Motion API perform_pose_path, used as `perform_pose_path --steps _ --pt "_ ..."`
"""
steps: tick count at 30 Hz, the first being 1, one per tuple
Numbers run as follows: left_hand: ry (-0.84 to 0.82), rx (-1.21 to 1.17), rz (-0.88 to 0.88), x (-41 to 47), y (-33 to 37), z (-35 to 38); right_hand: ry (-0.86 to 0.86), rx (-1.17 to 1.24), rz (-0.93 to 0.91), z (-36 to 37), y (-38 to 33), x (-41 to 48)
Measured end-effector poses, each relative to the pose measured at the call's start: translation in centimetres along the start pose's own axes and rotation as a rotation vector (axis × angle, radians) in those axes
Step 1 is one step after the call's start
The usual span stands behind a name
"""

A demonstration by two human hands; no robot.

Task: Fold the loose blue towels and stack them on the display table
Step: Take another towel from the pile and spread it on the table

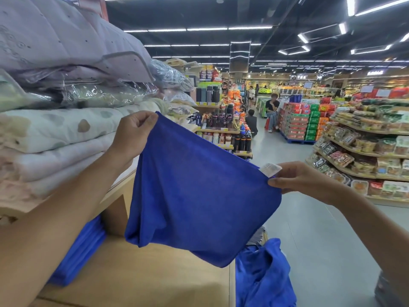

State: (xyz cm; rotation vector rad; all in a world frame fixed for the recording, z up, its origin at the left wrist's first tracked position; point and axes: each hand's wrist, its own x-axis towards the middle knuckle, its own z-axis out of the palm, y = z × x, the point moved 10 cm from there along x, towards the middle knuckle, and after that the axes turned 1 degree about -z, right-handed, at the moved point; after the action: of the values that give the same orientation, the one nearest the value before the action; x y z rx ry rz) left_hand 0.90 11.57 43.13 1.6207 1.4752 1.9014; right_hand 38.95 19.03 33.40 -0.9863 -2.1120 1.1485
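A blue towel point(199, 191) hangs in the air in front of me, spread between both hands. My left hand point(135, 131) pinches its upper left corner. My right hand point(298, 178) pinches the upper right corner, where a white label point(270, 169) sticks out. The towel sags, its lower edge just above the wooden display table point(155, 273). A stack of folded blue towels point(81, 251) lies on that table at the left, partly hidden by my left forearm. More loose blue towels point(263, 275) sit in a heap beyond the table's right edge, low down.
Stacked quilts and bedding in plastic bags point(66, 96) fill the upper shelf at the left. A grey aisle floor point(321, 229) runs ahead, with snack shelves point(365, 151) at the right. Two persons point(271, 111) sit far down the aisle.
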Motion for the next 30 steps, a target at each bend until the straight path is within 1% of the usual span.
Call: perform_pose_path --steps 4,6,9,13,16,18,20,22,24,25,28,30 --pt "0.019 0.011 -0.040 -2.3 -1.5 -1.3 -0.026 -0.118 0.001 1.3 0.4 -0.4" --pt "0.037 0.029 -0.036 -3.3 -1.9 -2.1 -0.005 -0.117 -0.030 1.8 0.1 -0.6" --pt "0.111 0.097 0.007 -4.6 -1.8 -4.1 0.035 0.015 -0.101 1.7 -0.9 -0.9" --pt "0.231 0.187 0.160 -7.5 1.3 -7.3 0.008 0.244 -0.124 1.5 -1.1 -1.6" --pt "0.370 0.295 0.300 -10.6 4.3 -9.9 -0.086 0.432 -0.234 2.0 -2.2 -3.0" --pt "0.471 0.351 0.319 -13.1 5.3 -11.8 -0.139 0.493 -0.291 2.3 -2.5 -3.8" --pt "0.514 0.420 0.335 -15.6 5.7 -13.0 -0.220 0.511 -0.316 3.5 -2.4 -4.4" --pt "0.501 0.536 0.398 -18.2 6.3 -13.0 -0.267 0.501 -0.292 5.5 -1.7 -4.6" --pt "0.471 0.600 0.432 -20.4 5.2 -13.4 -0.243 0.495 -0.225 7.9 -0.4 -4.6" --pt "0.474 0.587 0.412 -21.3 3.8 -14.1 -0.224 0.484 -0.191 9.3 0.3 -4.5" --pt "0.510 0.491 0.260 -23.9 -2.5 -16.9 -0.202 0.433 -0.077 13.7 3.6 -4.2" --pt "0.451 0.502 0.197 -25.7 -6.2 -17.3 -0.202 0.404 0.023 16.6 6.5 -3.9"
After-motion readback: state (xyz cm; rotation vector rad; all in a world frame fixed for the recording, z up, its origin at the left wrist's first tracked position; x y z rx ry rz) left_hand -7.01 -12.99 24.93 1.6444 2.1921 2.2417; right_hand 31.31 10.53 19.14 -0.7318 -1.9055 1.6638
